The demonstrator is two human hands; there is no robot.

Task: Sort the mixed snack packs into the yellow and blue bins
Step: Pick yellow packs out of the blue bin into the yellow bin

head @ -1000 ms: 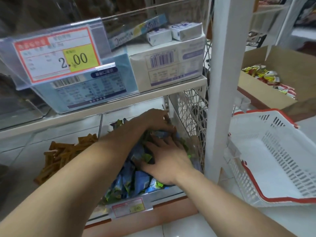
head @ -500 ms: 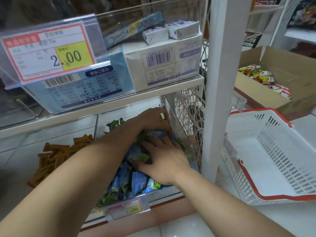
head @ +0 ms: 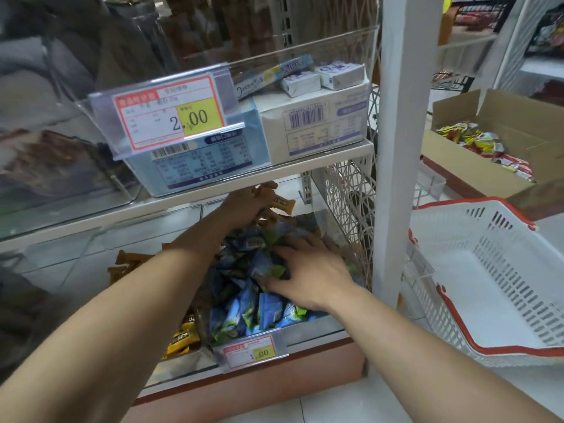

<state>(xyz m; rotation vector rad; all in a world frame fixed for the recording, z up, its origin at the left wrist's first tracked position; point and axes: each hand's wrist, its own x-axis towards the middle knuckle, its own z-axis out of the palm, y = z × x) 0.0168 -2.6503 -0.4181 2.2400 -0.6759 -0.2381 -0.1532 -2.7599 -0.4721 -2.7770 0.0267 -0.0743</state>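
A clear bin on the lower shelf holds a heap of blue-and-green snack packs [head: 259,309]. Yellow-brown snack packs [head: 282,206] lie at its back. My left hand [head: 244,206] is deep under the upper shelf, curled around several of those yellow-brown packs. My right hand [head: 308,271] lies flat on the blue heap, fingers spread, pressing it down. The neighbouring bin to the left holds more yellow-brown packs [head: 180,338], partly hidden by my left forearm.
A white basket with red rim [head: 485,351] sits on the floor to the right. Behind it stands a cardboard box [head: 470,172] of red-yellow packets. A white shelf post [head: 393,178] and lattice panel border the bin. Boxes fill the upper shelf [head: 213,181].
My left hand has lifted at the back of the bin with yellow-brown packs now showing in its grip. My right hand stays on the blue heap. The view pulled back slightly.
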